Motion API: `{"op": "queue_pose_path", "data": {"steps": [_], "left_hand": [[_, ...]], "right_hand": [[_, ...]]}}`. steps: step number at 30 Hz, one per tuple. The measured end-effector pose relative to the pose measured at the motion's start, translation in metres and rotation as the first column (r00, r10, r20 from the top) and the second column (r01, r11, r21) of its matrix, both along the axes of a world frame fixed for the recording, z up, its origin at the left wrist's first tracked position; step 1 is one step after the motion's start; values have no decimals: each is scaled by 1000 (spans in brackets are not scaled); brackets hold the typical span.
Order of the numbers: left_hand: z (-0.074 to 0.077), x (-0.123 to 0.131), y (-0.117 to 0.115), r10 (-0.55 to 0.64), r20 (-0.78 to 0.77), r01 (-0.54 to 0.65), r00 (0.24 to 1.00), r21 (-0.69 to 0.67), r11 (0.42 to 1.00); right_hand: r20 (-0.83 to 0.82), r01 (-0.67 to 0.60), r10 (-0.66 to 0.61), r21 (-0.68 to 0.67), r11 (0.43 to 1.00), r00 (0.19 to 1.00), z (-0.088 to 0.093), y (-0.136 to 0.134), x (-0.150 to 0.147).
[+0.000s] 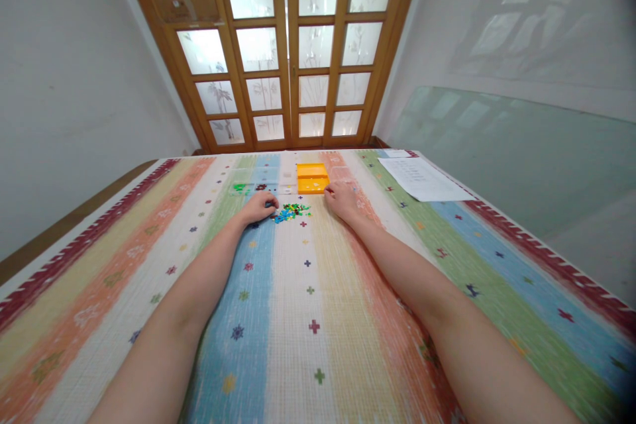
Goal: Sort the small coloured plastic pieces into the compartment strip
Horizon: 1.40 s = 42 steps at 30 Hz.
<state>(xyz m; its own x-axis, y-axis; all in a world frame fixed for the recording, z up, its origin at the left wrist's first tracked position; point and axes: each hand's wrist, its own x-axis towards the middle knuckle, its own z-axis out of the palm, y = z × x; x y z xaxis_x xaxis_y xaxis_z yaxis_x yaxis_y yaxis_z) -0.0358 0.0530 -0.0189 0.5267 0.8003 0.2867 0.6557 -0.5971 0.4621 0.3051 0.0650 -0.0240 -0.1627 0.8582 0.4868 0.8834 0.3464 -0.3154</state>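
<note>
A small heap of tiny blue, green, yellow and dark pieces (292, 212) lies on the striped cloth. My left hand (258, 207) rests at the left edge of this heap, fingers curled together; anything in them is too small to make out. Behind it, clear boxes (272, 193) hold green pieces (239, 187) and dark red pieces (261, 187) in separate parts. An open yellow box (313, 173) stands beyond the heap, with a few small pale bits inside. At its front right corner is my right hand (342, 199), fingers closed, their contents hidden.
Another clear container (342, 174) stands right of the yellow box. Printed paper (422, 179) lies at the table's right side. The patterned cloth (298, 344) covers the table. Beyond the far edge are wooden doors with glass panes (285, 53); a pale glass panel (497, 152) leans at the right wall.
</note>
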Motion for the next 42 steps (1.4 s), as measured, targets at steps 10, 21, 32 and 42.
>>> {"op": "queue_pose_path", "data": {"steps": [10,21,32,42], "left_hand": [[1,2,-1,-27,-18,27,999,15,1000],[0,13,-7,129,-21,-128,991,53,990],[-3,17,-6,96,-86,-85,992,121,989],[7,35,-16,106,33,-109,994,115,987]], "right_hand": [[4,-15,15,2,1000,1000,0,0,0],[15,-32,32,10,999,999,-1,1,0],[33,-24,24,9,1000,999,0,-1,0],[71,-47,46,3,999,996,-1,-2,-1]]}}
